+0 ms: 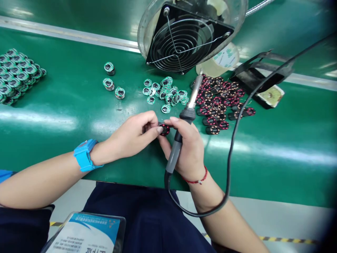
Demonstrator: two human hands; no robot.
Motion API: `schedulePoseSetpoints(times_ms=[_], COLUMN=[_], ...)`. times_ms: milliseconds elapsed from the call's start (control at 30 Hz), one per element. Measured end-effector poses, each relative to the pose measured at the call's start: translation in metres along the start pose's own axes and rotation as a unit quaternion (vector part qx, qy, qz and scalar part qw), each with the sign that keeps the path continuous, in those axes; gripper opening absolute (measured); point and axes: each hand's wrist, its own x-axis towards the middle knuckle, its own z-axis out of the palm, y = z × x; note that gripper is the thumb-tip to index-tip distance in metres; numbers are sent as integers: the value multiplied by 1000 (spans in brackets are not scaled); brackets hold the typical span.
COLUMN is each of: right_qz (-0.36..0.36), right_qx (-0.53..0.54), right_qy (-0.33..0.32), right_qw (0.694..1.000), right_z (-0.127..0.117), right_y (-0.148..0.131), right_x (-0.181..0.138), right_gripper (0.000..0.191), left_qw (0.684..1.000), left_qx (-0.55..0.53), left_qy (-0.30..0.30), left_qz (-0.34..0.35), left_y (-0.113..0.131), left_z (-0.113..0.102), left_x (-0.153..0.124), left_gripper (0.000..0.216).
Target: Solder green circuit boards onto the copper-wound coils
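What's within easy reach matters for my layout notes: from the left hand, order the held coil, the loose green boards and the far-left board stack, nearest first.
1. Coil: pinched in left hand fingertips.
2. Loose boards: just beyond, centre.
3. Board stack: far left edge.

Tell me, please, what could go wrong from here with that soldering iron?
The right hand grips the soldering iron while also pinching the small coil part with the left hand; either might slip.
The iron's tip sits over the pile of coil parts and, if hot, could scorch one.
The cord loops below the table edge and might snag.
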Motion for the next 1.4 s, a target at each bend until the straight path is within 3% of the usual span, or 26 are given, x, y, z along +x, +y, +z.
schedulePoseSetpoints(times_ms=[133,300,433,500,600,700,767,900,967,1233,1400], right_qz=[46,29,10,-7,-24,-16,-6,9,2,43,68], right_qx=[48,54,47,27,10,8,6,0,-6,23,64], right_qy=[38,31,-4,-35,-60,-40,-26,-13,-21,-49,-80], right_qw=[997,998,999,999,998,999,1000,1000,1000,998,992], right_z=[0,1,2,2,1,1,1,2,2,3,9], right_y=[-1,1,2,2,1,2,3,4,4,11,14], right_x=[-2,-2,-1,0,0,-1,-2,-4,-4,-8,-10], right_gripper=[63,67,64,59,58,63,63,58,56,63,56], left_qw=[995,984,990,992,994,989,991,992,990,981,987], left_qx=[-89,-158,-127,-103,-80,-86,-84,-56,-59,-137,-15], left_qy=[-1,61,-13,-18,45,109,80,-33,-37,126,154], left_qz=[-35,-54,-65,-68,-57,-60,-69,-111,-123,-57,-45], left_y=[1,4,2,1,2,4,4,4,4,2,-9], left_z=[-3,-11,-12,-12,-16,-21,-21,-16,-14,-27,-31], left_x=[1,7,9,9,11,13,14,12,10,13,20], left_gripper=[20,19,21,17,17,20,26,29,23,20,23])
